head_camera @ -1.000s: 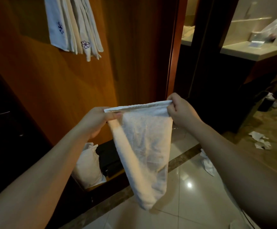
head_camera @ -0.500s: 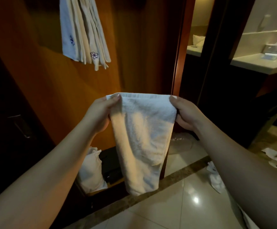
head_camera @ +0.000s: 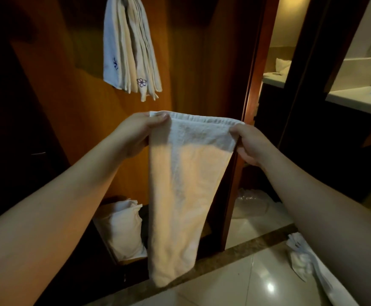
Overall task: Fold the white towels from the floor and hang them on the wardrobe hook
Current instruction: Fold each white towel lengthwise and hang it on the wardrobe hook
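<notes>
A folded white towel (head_camera: 180, 184) hangs lengthwise in front of me, held by its top edge. My left hand (head_camera: 133, 133) pinches the top left corner and my right hand (head_camera: 249, 144) pinches the top right corner. Above, several folded white towels (head_camera: 131, 47) with small purple flower marks hang against the wooden wardrobe panel (head_camera: 74, 111); the hook itself is out of view. Another white towel (head_camera: 301, 259) lies on the tiled floor at the lower right, partly behind my right arm.
A white pillow-like bundle (head_camera: 122, 228) sits in the wardrobe's bottom compartment. Clear plastic (head_camera: 251, 202) lies on the glossy floor by the door frame (head_camera: 253, 85). A bathroom counter (head_camera: 361, 100) stands at the right.
The view has tilted up toward the hanging towels. The held towel has gone from a loose triangle to a longer, flatter strip, with both hands staying on its top corners.
</notes>
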Demonstrator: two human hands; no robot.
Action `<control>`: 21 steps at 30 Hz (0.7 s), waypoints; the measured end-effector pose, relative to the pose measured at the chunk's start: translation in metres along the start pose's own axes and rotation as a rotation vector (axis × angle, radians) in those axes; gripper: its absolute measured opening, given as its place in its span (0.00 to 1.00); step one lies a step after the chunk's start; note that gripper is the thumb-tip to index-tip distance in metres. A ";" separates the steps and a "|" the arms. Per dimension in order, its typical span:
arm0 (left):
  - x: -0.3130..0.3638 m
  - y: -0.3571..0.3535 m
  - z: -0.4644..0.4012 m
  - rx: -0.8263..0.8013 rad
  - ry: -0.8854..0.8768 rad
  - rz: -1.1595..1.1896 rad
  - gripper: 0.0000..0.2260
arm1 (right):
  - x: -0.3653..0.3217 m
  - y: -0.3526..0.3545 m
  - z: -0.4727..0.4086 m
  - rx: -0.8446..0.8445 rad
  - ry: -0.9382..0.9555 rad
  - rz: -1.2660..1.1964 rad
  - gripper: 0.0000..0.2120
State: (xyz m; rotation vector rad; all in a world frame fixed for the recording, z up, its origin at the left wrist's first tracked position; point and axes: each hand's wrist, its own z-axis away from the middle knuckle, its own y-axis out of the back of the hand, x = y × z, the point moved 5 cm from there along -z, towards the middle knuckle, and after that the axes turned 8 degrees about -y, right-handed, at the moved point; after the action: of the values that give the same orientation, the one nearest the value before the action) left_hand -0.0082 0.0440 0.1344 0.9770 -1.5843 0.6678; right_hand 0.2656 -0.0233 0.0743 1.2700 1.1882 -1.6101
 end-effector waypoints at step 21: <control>-0.115 -0.078 0.102 0.573 0.243 0.102 0.09 | 0.123 -0.038 0.083 0.364 -0.107 0.169 0.12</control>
State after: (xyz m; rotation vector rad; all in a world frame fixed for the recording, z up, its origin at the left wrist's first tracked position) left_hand 0.0143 -0.0523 -0.0075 1.1746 -1.2530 1.3062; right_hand 0.1798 -0.0936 -0.0308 1.4444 0.7207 -1.7944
